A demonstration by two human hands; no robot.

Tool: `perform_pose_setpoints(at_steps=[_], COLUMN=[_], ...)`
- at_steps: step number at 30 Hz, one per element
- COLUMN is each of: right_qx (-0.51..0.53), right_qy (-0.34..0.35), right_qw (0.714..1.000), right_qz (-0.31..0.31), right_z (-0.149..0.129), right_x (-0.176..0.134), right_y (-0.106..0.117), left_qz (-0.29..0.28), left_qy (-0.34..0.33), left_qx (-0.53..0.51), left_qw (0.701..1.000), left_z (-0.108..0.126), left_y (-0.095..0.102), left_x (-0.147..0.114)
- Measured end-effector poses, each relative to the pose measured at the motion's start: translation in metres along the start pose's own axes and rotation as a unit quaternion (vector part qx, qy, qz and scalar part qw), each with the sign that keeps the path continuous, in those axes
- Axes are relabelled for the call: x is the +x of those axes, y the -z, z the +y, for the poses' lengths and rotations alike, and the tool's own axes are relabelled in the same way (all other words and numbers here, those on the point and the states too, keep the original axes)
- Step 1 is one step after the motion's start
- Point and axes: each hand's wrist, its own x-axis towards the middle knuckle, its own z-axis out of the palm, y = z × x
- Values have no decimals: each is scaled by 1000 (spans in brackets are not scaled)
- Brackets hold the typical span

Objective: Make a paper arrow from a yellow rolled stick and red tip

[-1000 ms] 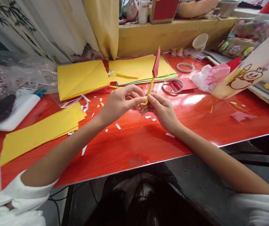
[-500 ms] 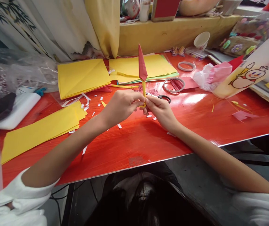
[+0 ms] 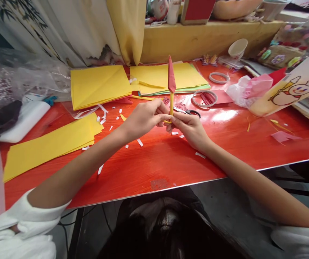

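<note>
A folded paper piece with a red pointed top [image 3: 171, 79] and a thin yellow stem [image 3: 171, 102] stands upright over the table between my two hands. My left hand [image 3: 145, 118] is closed, thumb and fingers pinching at the stem's lower end, where a bit of yellow strip sticks out sideways. My right hand [image 3: 191, 126] is also closed and grips the same stem from the right, thumb against it. Fingers hide the bottom of the piece. Behind my right hand lie scissors [image 3: 192, 113] with black handles.
Stacks of yellow paper [image 3: 100, 86] lie behind and to the left on the red table [image 3: 133, 172]. White scraps [image 3: 140, 142] are scattered about. Two tape rolls [image 3: 204, 99], a pink-and-white plastic bag [image 3: 247, 88] and a tall cup with a snowman print [image 3: 286, 88] stand at the right.
The view has shifted, so the whole scene sits slightly further right. Both hands keep hold of the paper stem; the left thumb now lies straighter across it.
</note>
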Motion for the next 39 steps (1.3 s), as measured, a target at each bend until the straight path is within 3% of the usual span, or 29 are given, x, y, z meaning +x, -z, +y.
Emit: perform_pose_setpoints(at_steps=[5, 10, 14, 18, 21, 26, 32, 39], right_qx=[34, 81, 85, 103, 138, 182, 165, 178], right_qy=[10, 9, -1, -9, -9, -18, -33, -40], right_qw=[999, 997, 996, 995, 990, 982, 984, 983], right_qz=[15, 4, 3, 9, 24, 39, 64, 40], right_z=[3, 2, 2, 2, 1, -4, -2, 0], right_x=[2, 2, 2, 4, 5, 6, 6, 5], right_y=[3, 0, -2, -2, -2, -4, -4, -3], left_qz=[-58, -42, -55, 29, 63, 65, 37, 42], left_qy=[-11, -10, -30, -84, -129, -154, -112, -114], left_qx=[-119, -154, -101, 62, 124, 132, 77, 63], left_qw=[991, 987, 993, 994, 982, 977, 990, 991], left_z=[-9, -8, -4, 0, 1, -1, -2, -10], left_y=[-1, 1, 2, 2, 3, 1, -1, 1], left_x=[3, 3, 2, 2, 2, 0, 1, 3])
